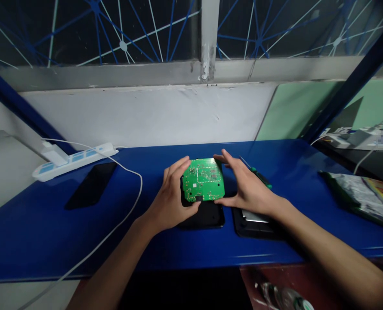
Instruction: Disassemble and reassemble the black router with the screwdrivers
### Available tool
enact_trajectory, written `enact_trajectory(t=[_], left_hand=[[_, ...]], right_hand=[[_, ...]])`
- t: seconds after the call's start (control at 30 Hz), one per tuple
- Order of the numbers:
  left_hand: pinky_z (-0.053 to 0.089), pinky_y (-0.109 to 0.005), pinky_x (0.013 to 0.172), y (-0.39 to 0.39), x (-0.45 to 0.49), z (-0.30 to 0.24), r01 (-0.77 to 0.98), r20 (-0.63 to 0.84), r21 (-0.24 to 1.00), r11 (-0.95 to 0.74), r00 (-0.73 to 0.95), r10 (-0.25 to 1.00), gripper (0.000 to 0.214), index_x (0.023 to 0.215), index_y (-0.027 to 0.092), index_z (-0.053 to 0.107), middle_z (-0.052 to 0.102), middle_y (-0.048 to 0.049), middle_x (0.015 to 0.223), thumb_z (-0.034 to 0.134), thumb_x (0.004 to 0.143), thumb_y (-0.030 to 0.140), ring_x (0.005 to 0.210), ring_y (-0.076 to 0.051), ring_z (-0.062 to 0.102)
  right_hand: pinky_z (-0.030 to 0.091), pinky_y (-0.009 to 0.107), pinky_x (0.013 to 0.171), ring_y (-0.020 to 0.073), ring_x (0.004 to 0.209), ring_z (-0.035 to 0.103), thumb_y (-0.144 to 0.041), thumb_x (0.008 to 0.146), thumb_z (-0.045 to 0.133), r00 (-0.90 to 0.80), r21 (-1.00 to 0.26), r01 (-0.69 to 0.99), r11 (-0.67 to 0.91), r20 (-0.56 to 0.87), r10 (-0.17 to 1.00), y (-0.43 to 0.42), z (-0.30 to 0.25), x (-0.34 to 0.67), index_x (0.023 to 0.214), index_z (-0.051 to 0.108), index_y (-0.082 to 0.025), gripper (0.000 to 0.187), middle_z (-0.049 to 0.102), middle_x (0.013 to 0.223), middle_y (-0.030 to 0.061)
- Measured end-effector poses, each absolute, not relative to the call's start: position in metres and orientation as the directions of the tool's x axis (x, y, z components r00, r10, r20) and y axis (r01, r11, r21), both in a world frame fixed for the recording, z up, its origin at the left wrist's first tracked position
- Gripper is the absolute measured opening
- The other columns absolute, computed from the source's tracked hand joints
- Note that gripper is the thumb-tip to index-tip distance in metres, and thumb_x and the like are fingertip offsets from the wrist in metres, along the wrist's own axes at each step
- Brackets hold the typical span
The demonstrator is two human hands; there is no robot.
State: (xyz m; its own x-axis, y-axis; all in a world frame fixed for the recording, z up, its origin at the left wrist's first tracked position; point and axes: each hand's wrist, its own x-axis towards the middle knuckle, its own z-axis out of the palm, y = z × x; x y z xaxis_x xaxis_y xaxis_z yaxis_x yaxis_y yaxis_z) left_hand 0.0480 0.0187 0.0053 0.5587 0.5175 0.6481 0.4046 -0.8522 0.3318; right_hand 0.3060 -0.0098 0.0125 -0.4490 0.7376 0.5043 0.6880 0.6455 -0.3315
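Observation:
A green circuit board (203, 180) is held between both hands above a black plastic case half (207, 217) on the blue bench. My left hand (172, 196) grips the board's left edge, thumb at its lower edge. My right hand (248, 187) holds the right edge with thumb and fingers. A second black case half (252, 224) with a grey metal plate inside lies under my right wrist. A green-handled screwdriver (259, 175) lies just behind my right hand.
A white power strip (73, 160) with a plug and white cable (127, 215) lies at the back left, beside a black phone (91, 185). Foil bags (362, 196) lie at the right. The blue bench (307, 168) ends at a front edge near me.

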Motion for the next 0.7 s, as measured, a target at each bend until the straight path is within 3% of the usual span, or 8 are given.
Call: enact_trajectory(t=[0.23, 0.4, 0.7], left_hand=[[0.034, -0.068, 0.112, 0.017, 0.048, 0.005, 0.423, 0.64, 0.31, -0.851, 0.569, 0.516, 0.101, 0.153, 0.024, 0.016, 0.031, -0.0191, 0.154, 0.076, 0.073, 0.016, 0.141, -0.043, 0.035], [0.035, -0.068, 0.111, 0.015, 0.046, 0.006, 0.468, 0.593, 0.319, -0.824, 0.581, 0.558, 0.099, 0.154, 0.021, 0.016, 0.031, -0.0205, 0.155, 0.075, 0.074, 0.018, 0.141, -0.043, 0.034], [0.025, -0.071, 0.111, 0.014, 0.062, 0.021, 0.537, 0.552, 0.124, -0.834, 0.662, 0.508, 0.115, 0.158, 0.025, 0.011, 0.035, -0.0171, 0.158, 0.082, 0.068, 0.028, 0.141, -0.049, 0.033]], right_hand=[[0.045, 0.06, 0.109, 0.0382, 0.137, 0.046, -0.043, 0.074, 0.081, -0.453, -0.346, 0.667, 0.66, 0.516, 0.727, -0.009, 0.014, 0.306, 0.16, -0.006, -0.024, 0.124, 0.042, 0.154, 0.0194], [0.044, 0.06, 0.109, 0.0374, 0.134, 0.049, -0.046, 0.074, 0.079, -0.455, -0.331, 0.668, 0.667, 0.527, 0.718, -0.009, 0.015, 0.305, 0.16, -0.005, -0.022, 0.122, 0.043, 0.153, 0.0194], [0.045, 0.06, 0.109, 0.0398, 0.135, 0.048, -0.05, 0.078, 0.075, -0.487, -0.267, 0.661, 0.701, 0.558, 0.672, -0.011, 0.016, 0.302, 0.16, -0.007, -0.024, 0.12, 0.042, 0.153, 0.0205]])
